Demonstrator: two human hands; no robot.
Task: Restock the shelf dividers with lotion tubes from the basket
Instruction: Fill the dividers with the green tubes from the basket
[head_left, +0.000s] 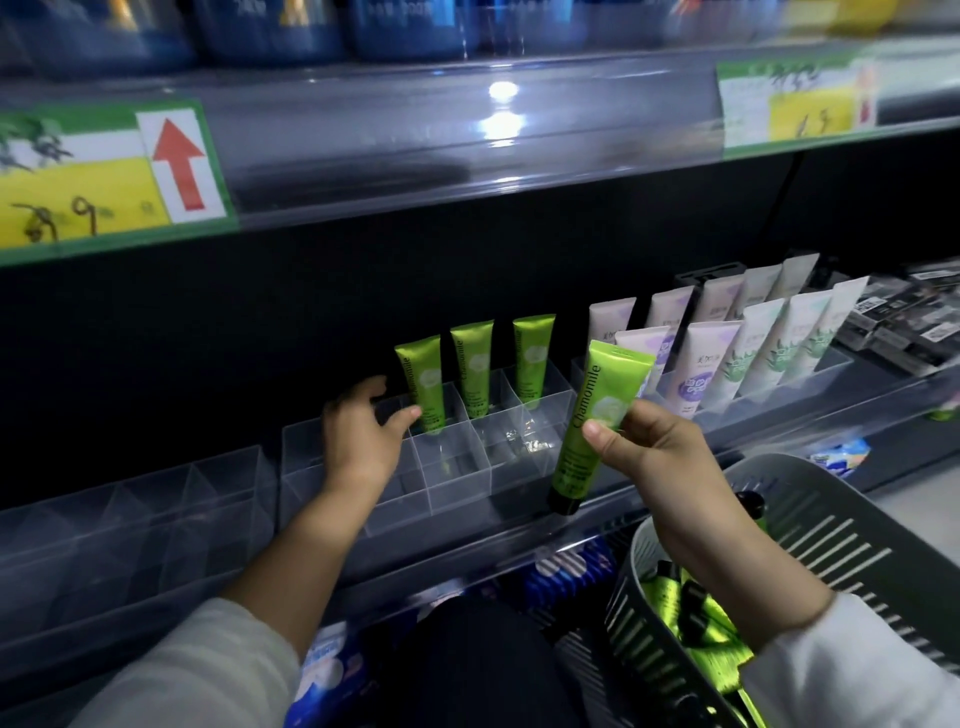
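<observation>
Centre right of the frame, the right grip (654, 452) pinches a bright green Chamomile lotion tube with a black cap (571, 462), thumb across its front and fingers behind. The tube is held cap down and crimped end up, top leaning to the right, in front of the clear acrylic divider box (457, 467) on the dark shelf.

Over at centre left, the left grip (358, 441) sits on the divider's left compartments, released, with loosely curved fingers holding nothing. Its thumb reaches toward the nearest standing tube, just beside it, and I can't tell whether it touches.

Three matching green tubes (472, 369) stand cap down in the back row of that divider, one per compartment. The front compartments hold no tubes.

Lower right, there's the grey slotted plastic basket (831, 530), with more green tubes (696, 618) piled inside under the right forearm.

To the right on the same shelf, rows of pale lilac and white tubes (727, 353) lean in their own clear tray. At lower left sits another clear divider box (130, 509), with no tubes visible in it.

Upper left, on the shelf edge above, is a yellow and green price label with a red upward arrow (104, 176). Blue packets (566, 571) peek out from the shelf below.
</observation>
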